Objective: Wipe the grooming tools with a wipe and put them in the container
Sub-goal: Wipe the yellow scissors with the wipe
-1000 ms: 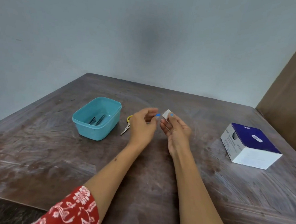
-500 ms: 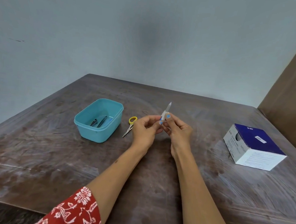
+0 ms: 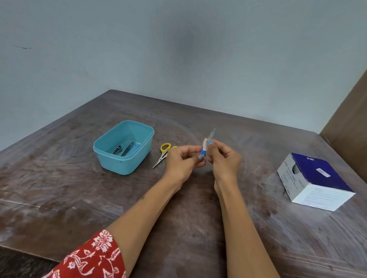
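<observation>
Midway: left hand (image 3: 182, 160) pinching file (image 3: 210, 135) handle, right hand (image 3: 224, 158) pinching wipe (image 3: 204, 142) round it above worktop (image 3: 67, 196). Beyond, scissors (image 3: 163, 154) unwiped beside tub (image 3: 123, 156); two tools (image 3: 124, 149) already inside.

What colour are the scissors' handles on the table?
Yellow, seen in the head view: the scissors lie beside the teal container.

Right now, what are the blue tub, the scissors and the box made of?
The blue tub looks like plastic: one even teal colour, smooth, with rounded moulded corners and rim. The scissors seem to have metal blades, thin, grey and pale, with yellow handle loops that are probably plastic. The box looks like printed cardboard: flat folded panels, sharp edges, a matte dark blue top and white sides with text.
</observation>
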{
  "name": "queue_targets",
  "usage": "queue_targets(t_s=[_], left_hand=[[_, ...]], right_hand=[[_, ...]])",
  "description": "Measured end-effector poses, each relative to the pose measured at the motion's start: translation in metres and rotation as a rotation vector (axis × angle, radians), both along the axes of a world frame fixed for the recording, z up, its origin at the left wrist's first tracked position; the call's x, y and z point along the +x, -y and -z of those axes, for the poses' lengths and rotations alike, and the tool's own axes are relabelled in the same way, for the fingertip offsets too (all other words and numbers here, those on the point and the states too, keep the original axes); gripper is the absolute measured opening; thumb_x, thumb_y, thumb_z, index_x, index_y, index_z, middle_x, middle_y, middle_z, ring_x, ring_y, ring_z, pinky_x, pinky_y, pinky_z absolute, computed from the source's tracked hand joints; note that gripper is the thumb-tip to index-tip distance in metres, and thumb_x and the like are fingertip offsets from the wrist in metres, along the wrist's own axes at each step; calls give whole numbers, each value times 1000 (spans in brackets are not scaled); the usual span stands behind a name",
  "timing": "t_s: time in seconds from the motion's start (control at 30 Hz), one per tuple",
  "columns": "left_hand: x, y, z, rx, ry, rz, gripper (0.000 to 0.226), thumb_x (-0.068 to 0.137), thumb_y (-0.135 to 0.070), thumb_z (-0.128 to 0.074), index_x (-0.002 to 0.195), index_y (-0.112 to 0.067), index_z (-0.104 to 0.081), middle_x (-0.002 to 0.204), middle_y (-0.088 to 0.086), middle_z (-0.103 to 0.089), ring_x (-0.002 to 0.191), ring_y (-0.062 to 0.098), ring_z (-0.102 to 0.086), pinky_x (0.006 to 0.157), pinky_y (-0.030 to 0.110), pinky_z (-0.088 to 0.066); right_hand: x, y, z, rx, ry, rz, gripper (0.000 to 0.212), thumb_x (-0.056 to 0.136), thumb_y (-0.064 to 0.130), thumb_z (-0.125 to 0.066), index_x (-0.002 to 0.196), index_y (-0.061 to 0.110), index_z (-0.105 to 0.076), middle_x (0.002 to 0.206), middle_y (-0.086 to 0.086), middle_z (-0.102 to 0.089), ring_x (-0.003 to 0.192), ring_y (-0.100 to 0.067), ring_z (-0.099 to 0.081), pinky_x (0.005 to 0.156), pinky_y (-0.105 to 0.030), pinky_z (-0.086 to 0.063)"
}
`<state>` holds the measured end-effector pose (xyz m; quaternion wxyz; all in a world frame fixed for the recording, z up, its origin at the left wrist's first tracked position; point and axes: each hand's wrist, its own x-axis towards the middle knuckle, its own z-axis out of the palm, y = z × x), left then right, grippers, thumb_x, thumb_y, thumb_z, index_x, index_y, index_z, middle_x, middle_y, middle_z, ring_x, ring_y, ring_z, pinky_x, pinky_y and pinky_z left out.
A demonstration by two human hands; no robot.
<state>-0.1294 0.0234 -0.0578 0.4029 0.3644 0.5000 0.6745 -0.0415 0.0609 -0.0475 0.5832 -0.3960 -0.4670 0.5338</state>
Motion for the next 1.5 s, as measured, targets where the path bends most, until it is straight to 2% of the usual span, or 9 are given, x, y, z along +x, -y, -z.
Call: queue_targets(t_s=[0.17,0.47,0.6,0.7,0.9,1.0,1.17,1.4,1.5], left_hand=[[-3,-1,1,3,-16,-33,24,81,11,-60,104,7,-63,79,8,-67,64,8,-68,64,19,-57],[3,0,-2,-5,-35,-16,22,80,13,-60,102,9,-64,74,11,-64,55,6,-66,61,17,-56],[3,-1,-3,2,-7,-35,21,80,14,-60,100,10,-64,70,10,-64,52,6,-64,59,18,-56],[2,-1,-4,2,17,-45,19,79,14,-60,97,10,-64,68,8,-65,55,7,-65,60,20,-57],[-2,0,-2,-48,-49,-42,19,81,10,-60,97,3,-67,76,11,-68,67,15,-68,67,29,-59],[-1,2,-4,-75,-77,-14,19,81,9,-60,99,6,-66,75,14,-68,65,18,-67,63,28,-59],[2,5,-9,-101,-106,15,18,81,12,-59,99,9,-65,68,11,-63,48,6,-62,55,21,-57],[-2,2,-3,-113,-119,-69,18,79,12,-58,93,6,-67,70,11,-67,60,17,-66,62,28,-59],[-1,2,-4,-127,-122,-55,17,80,12,-59,95,8,-66,69,11,-65,54,12,-65,57,25,-58]], right_hand=[[0,2,2,46,70,-4,9,87,8,-64,93,4,-69,71,0,-64,56,3,-57,56,-11,-47],[-2,2,-3,133,19,255,22,91,10,-59,76,26,-63,70,4,-64,67,-10,-61,66,-23,-51],[-1,3,2,358,293,332,8,89,15,-62,85,21,-66,81,4,-65,77,-14,-62,68,-20,-49],[-1,3,7,517,509,269,14,85,6,-64,94,14,-71,87,-1,-65,75,-12,-61,68,-18,-49],[1,4,7,595,610,267,16,80,3,-66,92,10,-74,84,-7,-65,67,-9,-58,63,-1,-41],[1,4,7,576,630,307,15,84,5,-64,96,9,-73,86,-6,-64,70,-9,-56,65,-7,-42],[2,2,6,538,629,404,15,87,6,-61,99,6,-70,90,-8,-63,74,-13,-55,67,-21,-42],[2,4,12,533,733,266,13,84,9,-62,94,11,-69,93,-5,-62,76,-16,-60,71,-33,-52],[3,4,13,525,734,298,13,87,10,-60,96,11,-69,94,-5,-62,78,-17,-60,70,-33,-51]])
